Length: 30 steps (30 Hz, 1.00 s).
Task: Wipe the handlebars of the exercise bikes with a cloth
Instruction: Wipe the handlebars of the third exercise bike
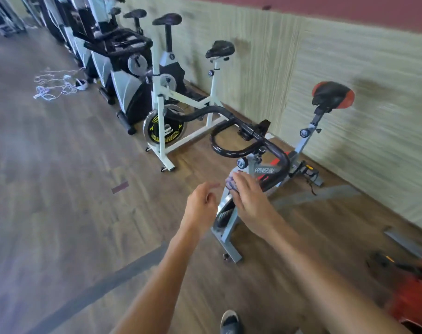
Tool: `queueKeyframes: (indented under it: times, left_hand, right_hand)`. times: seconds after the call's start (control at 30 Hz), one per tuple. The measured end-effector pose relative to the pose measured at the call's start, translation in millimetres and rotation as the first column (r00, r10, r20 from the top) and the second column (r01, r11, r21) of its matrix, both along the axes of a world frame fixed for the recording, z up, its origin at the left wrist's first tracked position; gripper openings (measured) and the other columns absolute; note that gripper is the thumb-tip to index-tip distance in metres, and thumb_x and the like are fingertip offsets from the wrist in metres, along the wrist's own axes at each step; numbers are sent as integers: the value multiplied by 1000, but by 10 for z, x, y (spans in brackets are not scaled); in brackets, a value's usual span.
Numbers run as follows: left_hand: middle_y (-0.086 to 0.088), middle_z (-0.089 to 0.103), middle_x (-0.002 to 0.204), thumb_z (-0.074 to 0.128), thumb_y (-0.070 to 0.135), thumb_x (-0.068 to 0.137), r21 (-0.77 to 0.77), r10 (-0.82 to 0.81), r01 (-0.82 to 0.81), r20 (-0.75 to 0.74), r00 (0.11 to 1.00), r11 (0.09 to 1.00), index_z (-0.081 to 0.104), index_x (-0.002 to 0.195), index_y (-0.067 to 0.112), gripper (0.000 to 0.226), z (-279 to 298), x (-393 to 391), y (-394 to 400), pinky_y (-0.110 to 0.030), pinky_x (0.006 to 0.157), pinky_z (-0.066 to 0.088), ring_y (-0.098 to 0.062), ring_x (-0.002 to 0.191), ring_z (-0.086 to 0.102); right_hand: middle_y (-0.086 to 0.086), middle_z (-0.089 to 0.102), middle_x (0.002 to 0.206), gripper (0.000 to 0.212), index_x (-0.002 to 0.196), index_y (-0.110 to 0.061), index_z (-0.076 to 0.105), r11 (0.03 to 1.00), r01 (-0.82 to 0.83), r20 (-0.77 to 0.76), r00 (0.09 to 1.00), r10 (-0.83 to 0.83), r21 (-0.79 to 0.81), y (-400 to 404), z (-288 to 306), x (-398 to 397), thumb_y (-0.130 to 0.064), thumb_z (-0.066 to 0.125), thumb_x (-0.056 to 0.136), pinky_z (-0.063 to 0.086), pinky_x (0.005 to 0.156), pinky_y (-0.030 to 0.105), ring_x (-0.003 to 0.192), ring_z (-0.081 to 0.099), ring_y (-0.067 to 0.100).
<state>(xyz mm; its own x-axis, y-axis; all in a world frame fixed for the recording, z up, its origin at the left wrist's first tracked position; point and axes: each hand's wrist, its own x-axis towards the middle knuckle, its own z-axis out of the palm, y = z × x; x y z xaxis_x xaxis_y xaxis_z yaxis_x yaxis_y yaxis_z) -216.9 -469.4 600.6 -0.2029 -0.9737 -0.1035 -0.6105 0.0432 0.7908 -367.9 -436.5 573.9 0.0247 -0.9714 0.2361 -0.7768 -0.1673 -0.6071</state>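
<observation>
A grey and red exercise bike point(265, 169) stands in front of me with black curved handlebars point(231, 131). My right hand point(249, 201) grips a small purplish cloth point(230, 183), just below the near end of the handlebars and apart from them. My left hand point(201, 206) hovers beside it to the left, fingers loosely curled with nothing in them. A white exercise bike point(166, 112) with a yellow-marked flywheel stands behind, to the left.
More bikes point(123, 63) line the wall toward the far left. White cords point(53, 86) lie on the wooden floor. A red object point(412, 300) sits at the lower right. My shoe point(230, 321) shows at the bottom edge.
</observation>
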Motion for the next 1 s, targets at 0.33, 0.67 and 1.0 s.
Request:
queueKeyframes:
  times: [0.33,0.67,1.0]
  left_hand:
    - [-2,70,120,40,-2,97,22,-61,63,-70,996,998,67,123,14,40,-150,26,-156,-28,97,47,-20,115,63]
    - [-1,74,112,48,26,105,25,-124,125,-47,991,992,64,134,17,34,-136,-306,-152,-20,81,45,-13,96,64]
    - [-8,60,64,49,21,102,-17,-91,94,133,987,995,72,96,4,29,-67,-476,-176,-26,62,41,-24,65,52]
  right_hand:
    - [9,61,109,18,115,2,59,971,209,170,967,-188,-117,-201,-81,189,-6,46,107,28,94,1,105,50,16]
    - [-15,62,95,22,113,-12,59,872,489,550,727,-412,6,-46,-120,-257,-15,37,112,41,80,5,88,58,-15]
    - [8,51,132,32,136,0,48,1000,-26,162,986,28,-15,-244,-625,-835,-14,42,107,19,111,4,129,42,14]
